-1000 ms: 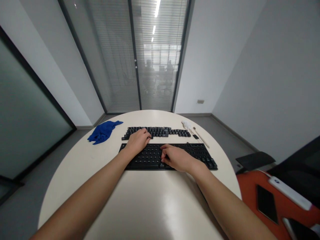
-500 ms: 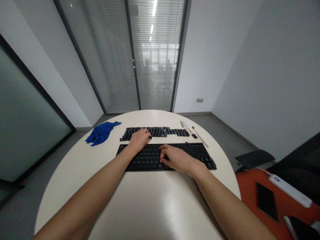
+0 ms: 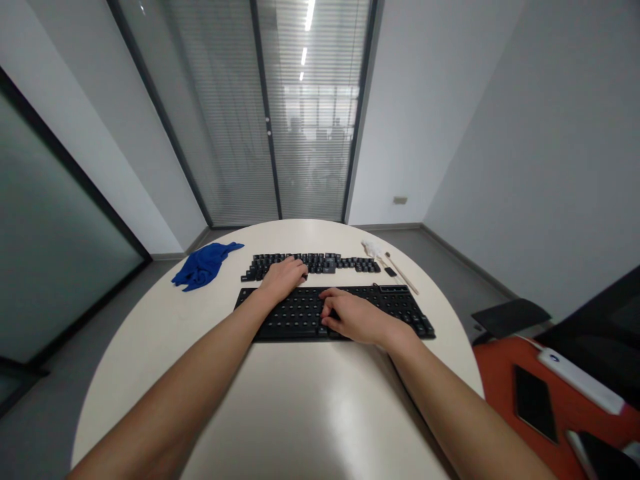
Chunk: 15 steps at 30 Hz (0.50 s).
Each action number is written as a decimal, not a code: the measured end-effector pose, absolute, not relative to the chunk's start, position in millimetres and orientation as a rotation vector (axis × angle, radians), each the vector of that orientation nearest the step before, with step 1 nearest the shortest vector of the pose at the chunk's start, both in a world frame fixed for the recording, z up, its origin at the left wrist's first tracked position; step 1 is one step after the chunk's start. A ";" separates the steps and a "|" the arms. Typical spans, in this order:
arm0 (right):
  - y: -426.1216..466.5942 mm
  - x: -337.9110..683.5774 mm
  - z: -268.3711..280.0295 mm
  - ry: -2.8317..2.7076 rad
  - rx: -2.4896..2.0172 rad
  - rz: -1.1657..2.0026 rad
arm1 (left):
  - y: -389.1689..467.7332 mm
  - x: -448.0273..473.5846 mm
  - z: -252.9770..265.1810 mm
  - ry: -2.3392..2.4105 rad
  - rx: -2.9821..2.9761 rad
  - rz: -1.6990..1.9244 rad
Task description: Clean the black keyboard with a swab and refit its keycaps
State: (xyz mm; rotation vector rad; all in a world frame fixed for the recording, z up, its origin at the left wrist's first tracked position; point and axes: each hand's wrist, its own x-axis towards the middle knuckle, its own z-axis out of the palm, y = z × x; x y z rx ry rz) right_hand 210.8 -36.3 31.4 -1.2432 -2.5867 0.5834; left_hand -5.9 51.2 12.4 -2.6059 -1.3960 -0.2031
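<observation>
A black keyboard (image 3: 295,313) lies across the table, most of its key positions bare of caps and some keys still on at its right and lower edge. Behind it, loose black keycaps (image 3: 357,264) are laid out in rows. My left hand (image 3: 286,277) is at the front of these rows, palm down and fingers bent, with a dark keycap (image 3: 305,277) at its fingertips. My right hand (image 3: 353,316) rests over the middle of the keyboard, thumb and index finger curled close together. Whatever may be between those fingertips is too small to make out.
A crumpled blue cloth (image 3: 205,265) lies at the left of the round white table (image 3: 300,400). To the right are a white crumpled item (image 3: 371,249), a thin stick-like tool (image 3: 404,275) and a small black piece (image 3: 390,272). An orange chair (image 3: 505,400) holds a phone (image 3: 534,402) and power strip (image 3: 580,380).
My left hand has shifted slightly right along the keycap rows, the dark keycap moving with its fingertips. My right hand stays nearly still over the keyboard.
</observation>
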 end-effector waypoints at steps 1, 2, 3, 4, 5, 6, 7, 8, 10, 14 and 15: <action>-36.1 211.1 30.9 -2.585 -1.236 0.583 | 50.8 -6.4 12.9 -1.382 -2.613 -0.201; -35.9 211.5 30.8 -2.585 -1.228 0.580 | 49.9 -6.9 13.6 -1.371 -2.617 -0.202; -35.7 212.1 31.1 -2.586 -1.216 0.576 | 48.5 -7.6 14.6 -1.366 -2.617 -0.204; -35.4 212.9 31.8 -2.590 -1.196 0.572 | 46.3 -8.4 15.8 -1.362 -2.616 -0.208; -34.9 214.0 32.7 -2.597 -1.166 0.570 | 43.2 -9.4 17.1 -1.360 -2.612 -0.220; -34.0 215.3 33.6 -2.605 -1.130 0.568 | 39.2 -10.6 18.4 -1.359 -2.605 -0.239; -32.7 216.7 34.3 -2.613 -1.090 0.566 | 34.1 -12.0 19.6 -1.353 -2.598 -0.265; -31.0 218.1 34.7 -2.619 -1.050 0.560 | 28.1 -13.6 20.5 -1.343 -2.589 -0.319; -26.6 220.7 34.1 -2.614 -0.999 0.525 | 13.8 -16.5 21.3 -1.312 -2.584 -0.420; -17.6 221.7 28.3 -2.542 -1.017 0.420 | -17.0 -19.3 16.8 -1.270 -2.658 -0.595; -16.1 220.9 26.8 -2.524 -1.025 0.395 | -23.7 -19.5 14.8 -1.291 -2.681 -0.637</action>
